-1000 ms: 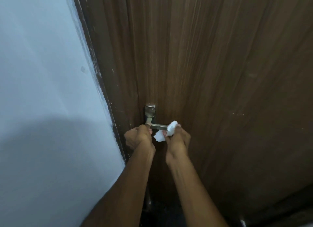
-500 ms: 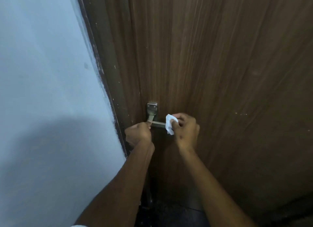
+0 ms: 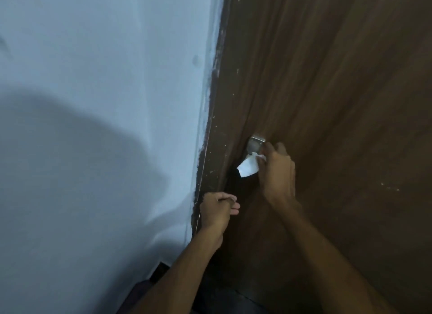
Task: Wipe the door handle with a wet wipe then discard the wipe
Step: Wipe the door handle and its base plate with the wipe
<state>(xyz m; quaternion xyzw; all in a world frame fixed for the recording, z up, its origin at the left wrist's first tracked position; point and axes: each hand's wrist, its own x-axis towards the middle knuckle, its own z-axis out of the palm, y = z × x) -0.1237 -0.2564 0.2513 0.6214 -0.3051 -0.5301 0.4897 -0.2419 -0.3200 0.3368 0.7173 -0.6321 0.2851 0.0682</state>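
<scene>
At the far left I see only the pale wall (image 3: pixel 93 103), with a broad shadow across its lower part, followed by the dark door frame (image 3: pixel 210 150). My left hand (image 3: pixel 216 212) is next: half a second ago it was up at the lever, steadying its inner end; it has now dropped below and to the frame side, well apart from the hardware, fingers curled into a loose fist that holds nothing I can make out. Further right, the door handle (image 3: pixel 256 144) shows only as its metal plate and a short piece of metal; the lever itself is hidden behind the wipe and fingers. The wet wipe (image 3: pixel 246 167) has moved inward from the outer part of the lever and now hangs just below the plate, pinched in my right hand (image 3: pixel 277 171), which is closed on it with fingertips touching the metal. Rightmost is the wooden door (image 3: pixel 339 103). My reading: wiping has advanced to the plate end of the handle and is probably near completion, leaving disposal outstanding. No bin, bag or other container appears in view, so a place to discard the wipe has yet to be located.
</scene>
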